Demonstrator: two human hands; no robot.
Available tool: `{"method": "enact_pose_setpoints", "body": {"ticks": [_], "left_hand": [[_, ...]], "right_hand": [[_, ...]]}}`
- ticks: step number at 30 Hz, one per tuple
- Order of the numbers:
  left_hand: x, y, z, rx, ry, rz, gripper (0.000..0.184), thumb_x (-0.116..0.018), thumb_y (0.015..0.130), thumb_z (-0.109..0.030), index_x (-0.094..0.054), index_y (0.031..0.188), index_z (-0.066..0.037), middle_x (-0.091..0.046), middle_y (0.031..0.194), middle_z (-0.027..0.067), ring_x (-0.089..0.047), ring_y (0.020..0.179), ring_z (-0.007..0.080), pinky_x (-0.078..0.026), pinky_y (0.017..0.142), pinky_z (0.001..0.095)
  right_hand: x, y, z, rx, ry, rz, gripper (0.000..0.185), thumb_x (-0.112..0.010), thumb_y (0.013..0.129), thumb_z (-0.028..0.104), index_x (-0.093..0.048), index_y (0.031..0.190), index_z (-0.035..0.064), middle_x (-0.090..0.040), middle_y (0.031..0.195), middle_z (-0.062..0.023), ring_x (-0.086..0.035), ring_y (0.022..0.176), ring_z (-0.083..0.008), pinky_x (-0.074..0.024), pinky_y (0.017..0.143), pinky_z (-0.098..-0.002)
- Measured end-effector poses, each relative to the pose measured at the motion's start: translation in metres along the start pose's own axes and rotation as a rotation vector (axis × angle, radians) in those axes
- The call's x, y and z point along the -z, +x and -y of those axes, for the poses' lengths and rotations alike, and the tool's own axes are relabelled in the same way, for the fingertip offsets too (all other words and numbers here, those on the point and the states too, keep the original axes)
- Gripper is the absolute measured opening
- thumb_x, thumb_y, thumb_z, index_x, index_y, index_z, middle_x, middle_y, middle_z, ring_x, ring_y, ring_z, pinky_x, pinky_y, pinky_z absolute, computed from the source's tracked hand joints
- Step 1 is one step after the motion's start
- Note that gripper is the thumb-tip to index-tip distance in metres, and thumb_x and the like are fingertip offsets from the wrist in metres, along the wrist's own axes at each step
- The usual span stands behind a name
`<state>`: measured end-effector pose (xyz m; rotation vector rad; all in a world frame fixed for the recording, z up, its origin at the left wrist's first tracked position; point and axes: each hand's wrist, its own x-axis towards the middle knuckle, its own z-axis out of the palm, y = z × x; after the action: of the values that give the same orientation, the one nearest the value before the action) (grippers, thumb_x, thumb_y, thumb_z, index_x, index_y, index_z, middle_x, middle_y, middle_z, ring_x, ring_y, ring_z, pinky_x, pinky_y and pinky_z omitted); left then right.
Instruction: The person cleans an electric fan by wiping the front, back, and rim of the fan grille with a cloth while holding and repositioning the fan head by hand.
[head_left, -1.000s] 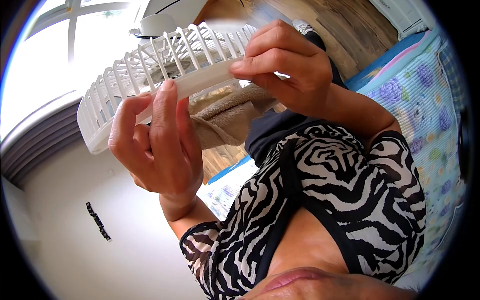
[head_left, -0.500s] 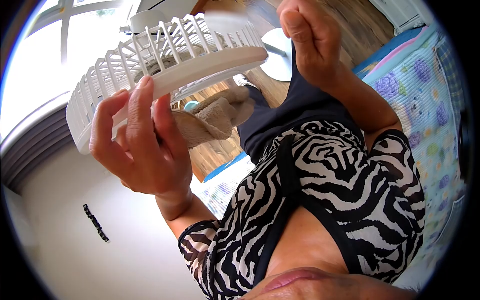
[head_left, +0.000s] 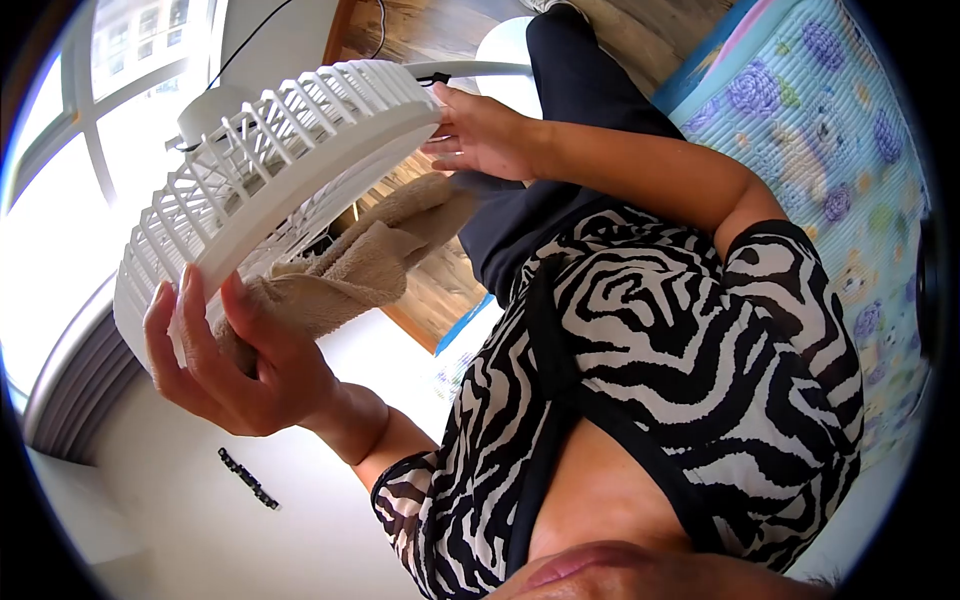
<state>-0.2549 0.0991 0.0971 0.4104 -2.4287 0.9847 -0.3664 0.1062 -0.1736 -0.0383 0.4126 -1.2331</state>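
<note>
A white round fan grille [head_left: 300, 165] with thin ribs is tilted at the upper left. My left hand [head_left: 235, 365] is closed on its lower left rim, with fingertips on the outside. A beige towel [head_left: 350, 280] hangs bunched under the grille and reaches into my left palm. At the grille's right end, my right hand [head_left: 490, 135] has its fingers spread and their tips at the rim, partly hidden by it. Behind the grille, a white pole [head_left: 475, 68] runs to a pale round base [head_left: 505, 45].
Bright windows [head_left: 130, 110] and a grey curtain [head_left: 85, 385] are at the left. A floral quilt [head_left: 800, 150] covers a bed at the right. Wooden floor [head_left: 450, 295] shows below, near my dark-trousered legs [head_left: 570, 90]. A black strip [head_left: 248, 478] marks the white wall.
The grille has tilted more steeply, its left end lower. My left hand has moved down and left with it. My right hand has opened and come from the upper right to the rim.
</note>
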Motion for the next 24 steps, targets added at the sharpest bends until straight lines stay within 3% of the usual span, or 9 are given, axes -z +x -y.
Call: {"method": "enact_pose_setpoints", "body": {"ticks": [2,7,10,13,17,24], "left_hand": [[-0.001,-0.001,-0.007,0.089,-0.035,-0.019,0.015,-0.067,0.086,-0.014,-0.068,0.1,-0.006,-0.058,0.107,0.0121,-0.064,0.089,0.0217,-0.058,0.064,0.0269],[0.0,-0.001,-0.002,0.008,-0.035,-0.039,0.015,-0.067,0.086,-0.012,-0.068,0.1,-0.006,-0.058,0.107,0.0112,-0.065,0.083,0.0176,-0.06,0.061,0.0235],[-0.002,-0.001,0.001,-0.037,-0.039,-0.043,0.015,-0.067,0.086,-0.011,-0.068,0.1,-0.006,-0.058,0.108,0.0109,-0.065,0.082,0.0161,-0.06,0.06,0.0225],[-0.002,0.0,0.001,-0.028,-0.037,-0.036,0.015,-0.068,0.085,-0.01,-0.068,0.099,-0.005,-0.058,0.107,0.0116,-0.066,0.083,0.0175,-0.061,0.061,0.0235],[0.003,0.004,-0.001,-0.077,0.012,0.011,0.015,-0.067,0.085,-0.008,-0.067,0.099,-0.003,-0.058,0.107,0.0129,-0.066,0.085,0.0198,-0.061,0.063,0.0254],[0.003,0.0,-0.013,0.13,-0.166,-0.028,0.016,-0.07,0.082,-0.005,-0.069,0.098,-0.003,-0.059,0.107,0.0131,-0.065,0.089,0.0211,-0.058,0.062,0.0253]], "right_hand": [[0.006,0.013,-0.002,-0.057,0.019,0.02,0.063,-0.027,0.098,0.053,-0.042,0.133,0.0035,-0.043,0.132,-0.011,-0.042,0.118,-0.0221,-0.0338,0.104,-0.0361],[0.022,0.052,-0.012,-0.19,0.073,0.141,0.054,-0.033,0.099,0.047,-0.042,0.134,0.0078,-0.044,0.135,-0.0115,-0.044,0.121,-0.0249,-0.0355,0.105,-0.0398],[0.034,0.082,-0.03,-0.094,0.16,0.39,0.051,-0.036,0.099,0.043,-0.042,0.134,0.0064,-0.046,0.133,-0.0143,-0.049,0.118,-0.0289,-0.0375,0.105,-0.0414],[0.027,0.089,-0.036,-0.114,0.308,0.375,0.051,-0.039,0.099,0.04,-0.041,0.136,0.0043,-0.047,0.133,-0.0177,-0.049,0.119,-0.0332,-0.0382,0.107,-0.0419],[0.012,0.112,-0.042,-0.123,0.467,0.521,0.054,-0.039,0.098,0.042,-0.04,0.136,0.0032,-0.045,0.135,-0.0191,-0.047,0.121,-0.0355,-0.0371,0.107,-0.0442],[-0.011,0.14,-0.059,-0.234,0.518,0.676,0.059,-0.037,0.098,0.045,-0.038,0.137,0.0014,-0.041,0.138,-0.0215,-0.042,0.125,-0.0395,-0.0352,0.107,-0.0483]]}}
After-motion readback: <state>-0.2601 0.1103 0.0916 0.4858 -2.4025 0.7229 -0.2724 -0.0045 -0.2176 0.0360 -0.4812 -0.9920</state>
